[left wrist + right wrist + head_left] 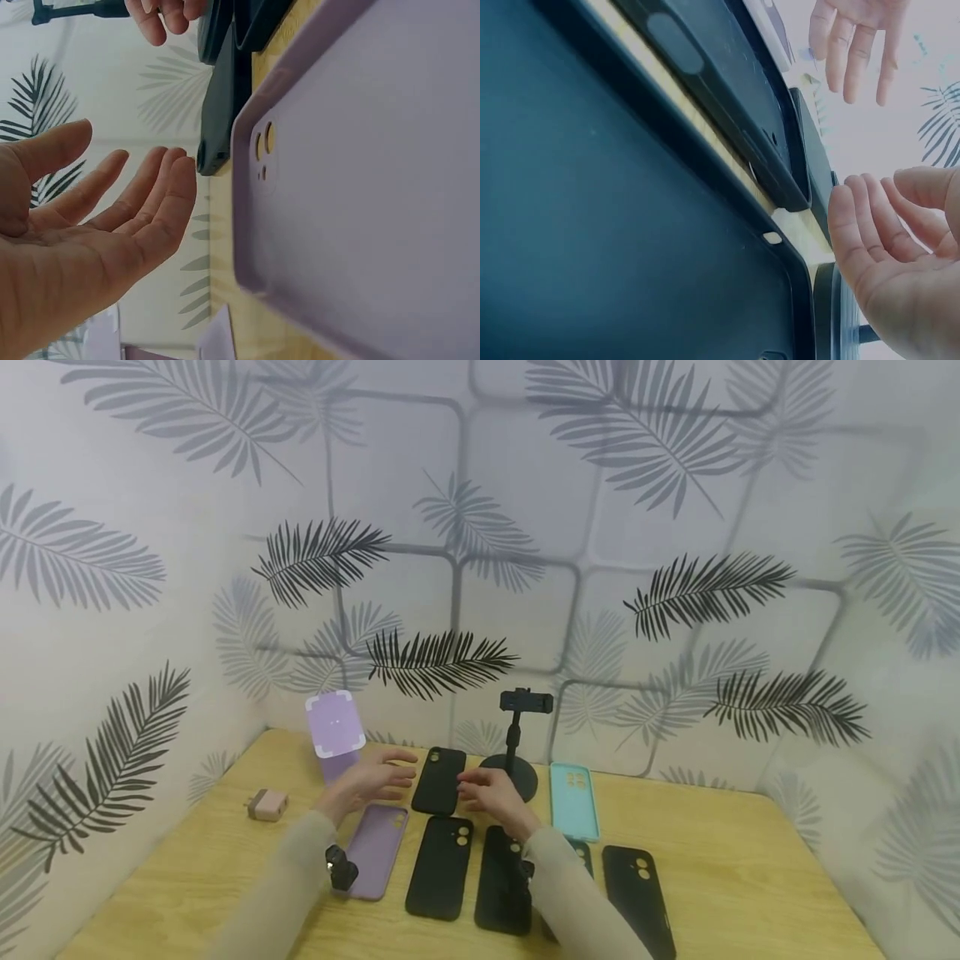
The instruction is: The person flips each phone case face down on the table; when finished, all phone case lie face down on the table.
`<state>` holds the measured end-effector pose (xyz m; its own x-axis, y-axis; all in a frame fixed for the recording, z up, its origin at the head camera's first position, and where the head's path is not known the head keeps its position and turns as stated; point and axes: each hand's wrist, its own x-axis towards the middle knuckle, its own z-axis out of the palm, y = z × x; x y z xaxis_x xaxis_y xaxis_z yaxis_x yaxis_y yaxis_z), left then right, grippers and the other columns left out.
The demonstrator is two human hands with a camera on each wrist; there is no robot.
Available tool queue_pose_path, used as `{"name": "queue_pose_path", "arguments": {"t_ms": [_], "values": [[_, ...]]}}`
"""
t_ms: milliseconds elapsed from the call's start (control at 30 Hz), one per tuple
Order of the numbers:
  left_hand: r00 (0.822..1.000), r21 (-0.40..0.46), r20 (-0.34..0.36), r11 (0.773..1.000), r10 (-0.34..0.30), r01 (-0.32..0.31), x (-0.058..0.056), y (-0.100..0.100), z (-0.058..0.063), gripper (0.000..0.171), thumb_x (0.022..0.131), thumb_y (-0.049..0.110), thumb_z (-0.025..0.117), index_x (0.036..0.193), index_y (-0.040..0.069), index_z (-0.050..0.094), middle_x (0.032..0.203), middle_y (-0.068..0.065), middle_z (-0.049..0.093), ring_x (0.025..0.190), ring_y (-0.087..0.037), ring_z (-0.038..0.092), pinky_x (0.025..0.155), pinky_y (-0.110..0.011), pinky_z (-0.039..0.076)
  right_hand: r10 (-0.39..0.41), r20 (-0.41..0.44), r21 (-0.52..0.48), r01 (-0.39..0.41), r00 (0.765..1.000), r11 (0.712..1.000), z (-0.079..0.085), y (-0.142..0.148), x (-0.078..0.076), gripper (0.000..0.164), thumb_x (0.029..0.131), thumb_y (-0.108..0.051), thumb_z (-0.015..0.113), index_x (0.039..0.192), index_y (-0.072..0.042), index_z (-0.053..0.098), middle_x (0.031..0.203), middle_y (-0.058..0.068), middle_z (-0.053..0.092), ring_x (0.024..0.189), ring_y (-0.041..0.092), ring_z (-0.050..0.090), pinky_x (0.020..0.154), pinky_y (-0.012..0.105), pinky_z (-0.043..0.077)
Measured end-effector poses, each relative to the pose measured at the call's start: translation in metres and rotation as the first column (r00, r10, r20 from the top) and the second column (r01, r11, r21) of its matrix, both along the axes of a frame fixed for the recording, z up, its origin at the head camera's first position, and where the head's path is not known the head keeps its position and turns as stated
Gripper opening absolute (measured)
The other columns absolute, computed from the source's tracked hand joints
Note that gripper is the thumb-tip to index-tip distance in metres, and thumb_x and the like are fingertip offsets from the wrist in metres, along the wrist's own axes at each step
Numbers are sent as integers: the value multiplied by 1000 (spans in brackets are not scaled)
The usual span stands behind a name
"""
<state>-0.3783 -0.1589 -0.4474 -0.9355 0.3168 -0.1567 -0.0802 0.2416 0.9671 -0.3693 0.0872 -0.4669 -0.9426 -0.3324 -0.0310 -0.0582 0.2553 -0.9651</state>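
My left hand (372,778) hovers above the table, fingers spread and relaxed, with nothing in it. Facing it from the right is my right hand (491,793), its fingers loosely bent and holding nothing. Between the two hands lies a black phone case (438,781), the farthest back of the dark ones. A lilac phone case (377,852) lies below my left hand and fills much of the left wrist view. Nearer to me are more black cases, one in the middle (439,868) and another (502,881) below my right hand. My right forearm partly hides a further dark case (582,852).
A black phone stand (517,735) with a round base rises behind my right hand. To its right lie a turquoise case (573,802) and a black case (641,893). At the back left are a lilac panel with white corners (335,724) and a pinkish plug adapter (267,805).
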Motion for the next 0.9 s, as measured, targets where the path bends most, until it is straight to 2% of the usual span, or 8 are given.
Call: {"name": "queue_pose_path", "arguments": {"t_ms": [133, 300, 533, 733, 900], "values": [[998, -15, -45, 999, -45, 44, 8, -8, 6, 49, 100, 11, 54, 143, -7, 39, 141, -34, 45, 126, -48, 50, 100, -52, 50, 46, 36, -16, -46, 998, 999, 1, -4, 4, 32, 99, -10, 55, 126, 8, 58, 112, 22, 67, 95, 26, 69, 83, 38, 60], [997, -5, -56, 998, -61, 60, 16, -18, 5, 48, 98, 8, 56, 140, -10, 40, 141, -35, 43, 123, -49, 52, 99, -53, 51, 135, 60, -6, -135, 989, 991, 1, -7, 12, 33, 99, -10, 56, 127, 9, 58, 114, 25, 67, 88, 17, 68, 77, 34, 60], [995, -79, -91, 996, -44, 37, 24, -34, -3, 46, 97, 10, 58, 136, -9, 44, 126, -33, 57, 113, -43, 61, 94, -51, 54, 216, 63, -31, -215, 974, 976, 1, -6, 20, 35, 99, -8, 56, 128, 12, 55, 117, 30, 65, 91, 21, 69, 77, 36, 60], [993, -162, -113, 987, -34, 16, 38, -46, -4, 42, 95, 9, 61, 132, -9, 50, 125, -29, 58, 112, -37, 61, 90, -50, 56, 292, 105, -65, -286, 951, 956, 4, -15, 32, 35, 99, -6, 56, 128, 13, 55, 115, 30, 66, 89, 19, 70, 78, 34, 61], [994, -181, -105, 983, -44, 24, 48, -54, -2, 43, 93, 6, 62, 132, -9, 49, 128, -33, 54, 111, -34, 61, 89, -48, 56, 345, 164, -87, -335, 924, 938, 4, -27, 41, 34, 97, -4, 59, 127, 11, 57, 117, 29, 66, 97, 27, 71, 78, 35, 61]]}}
